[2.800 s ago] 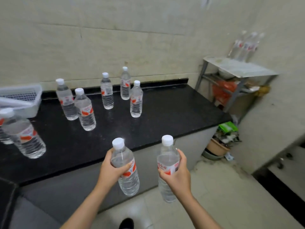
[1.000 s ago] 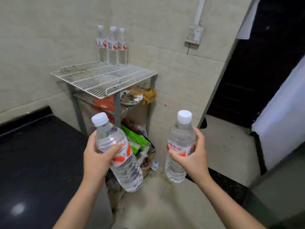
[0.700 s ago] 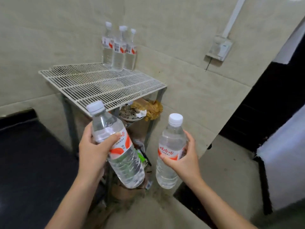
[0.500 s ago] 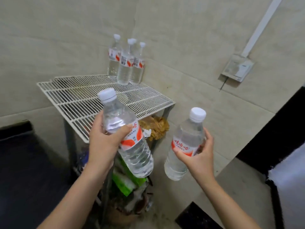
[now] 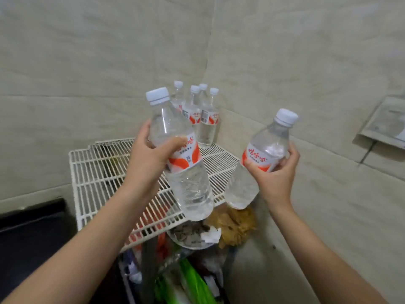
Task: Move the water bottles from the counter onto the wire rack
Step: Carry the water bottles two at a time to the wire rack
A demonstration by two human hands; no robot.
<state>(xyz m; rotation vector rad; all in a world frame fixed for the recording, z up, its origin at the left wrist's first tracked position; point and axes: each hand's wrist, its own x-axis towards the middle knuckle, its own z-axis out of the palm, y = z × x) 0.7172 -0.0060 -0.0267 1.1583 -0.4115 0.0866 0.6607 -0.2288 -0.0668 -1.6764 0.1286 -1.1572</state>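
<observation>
My left hand (image 5: 148, 159) grips a clear water bottle (image 5: 186, 178) with a white cap and red-and-white label, held tilted above the white wire rack (image 5: 96, 172). My right hand (image 5: 276, 178) grips a second water bottle (image 5: 263, 154) of the same kind, tilted, over the rack's right front edge. Several matching bottles (image 5: 205, 119) stand upright in the rack's far corner against the tiled wall, partly hidden behind the left bottle.
The black counter (image 5: 28, 233) ends at the lower left, beside the rack. Under the rack sit a bowl of scraps (image 5: 192, 235), a brown crumpled bag (image 5: 235, 222) and green packaging (image 5: 192, 281). A wall socket (image 5: 385, 123) is mounted at the right. Tiled walls close the corner.
I have turned from the counter and come close to the rack. Both hands have carried their bottles up and forward, and they now hang over the rack's top.
</observation>
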